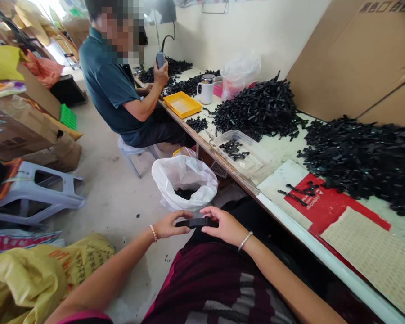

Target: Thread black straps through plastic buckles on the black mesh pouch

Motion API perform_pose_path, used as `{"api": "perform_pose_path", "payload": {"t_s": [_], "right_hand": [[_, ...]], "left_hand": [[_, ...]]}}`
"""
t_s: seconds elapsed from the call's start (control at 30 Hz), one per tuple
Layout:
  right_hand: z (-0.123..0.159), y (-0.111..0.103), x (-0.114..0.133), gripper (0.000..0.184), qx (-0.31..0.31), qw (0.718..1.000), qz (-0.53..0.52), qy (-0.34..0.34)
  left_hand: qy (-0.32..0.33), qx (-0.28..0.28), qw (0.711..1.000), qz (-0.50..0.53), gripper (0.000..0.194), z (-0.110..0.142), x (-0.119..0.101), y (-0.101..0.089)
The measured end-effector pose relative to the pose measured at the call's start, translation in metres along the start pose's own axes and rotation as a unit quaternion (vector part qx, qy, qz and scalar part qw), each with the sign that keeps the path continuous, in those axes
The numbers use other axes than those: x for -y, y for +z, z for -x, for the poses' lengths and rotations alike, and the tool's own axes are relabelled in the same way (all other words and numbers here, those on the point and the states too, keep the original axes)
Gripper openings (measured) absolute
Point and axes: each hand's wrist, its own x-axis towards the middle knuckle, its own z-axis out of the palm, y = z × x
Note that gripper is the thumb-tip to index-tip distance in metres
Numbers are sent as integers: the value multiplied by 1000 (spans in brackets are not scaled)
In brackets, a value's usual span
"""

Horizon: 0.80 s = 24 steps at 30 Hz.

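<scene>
Both of my hands are low over my lap, pinching the two ends of one flat black plastic strip [196,222]. My left hand [168,225] grips its left end, fingers curled round it. My right hand [224,225] holds the right end, fingers closed over the top. Just beyond the hands, on the floor, stands a white plastic bag [185,180] with dark pieces inside. On the table to my right lie two big heaps of the same black pieces, the near heap [364,157] and the far heap [259,110].
A clear plastic tray [253,157] with a few black pieces, a yellow tray [182,104] and a white mug [207,89] stand on the table. A seated co-worker [118,85] holds a grey tool [159,58]. A grey stool [33,191] and a yellow sack [37,279] stand at left.
</scene>
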Motion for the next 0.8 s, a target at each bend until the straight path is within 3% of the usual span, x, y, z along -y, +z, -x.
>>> {"api": "perform_pose_path", "payload": {"t_s": [0.17,0.3,0.37,0.5,0.6,0.8], "right_hand": [[5,-1,12,53,10,999,45,-10],[17,-12,6,70,-3,997,74,2],[24,-18,0,58,-16,996,90,21],[31,-23,-5,16,-8,996,92,22],[31,-20,-4,14,-20,998,66,14],[23,-17,-15,22,16,995,-39,92]], "left_hand": [[39,29,999,8,44,-14,-32,17],[27,17,999,-9,48,-20,-36,21],[32,10,999,-19,46,-19,-34,20],[50,6,997,-63,49,-17,-35,22],[76,13,993,-88,44,-17,-42,24],[186,8,973,-139,39,-15,-47,25]]}}
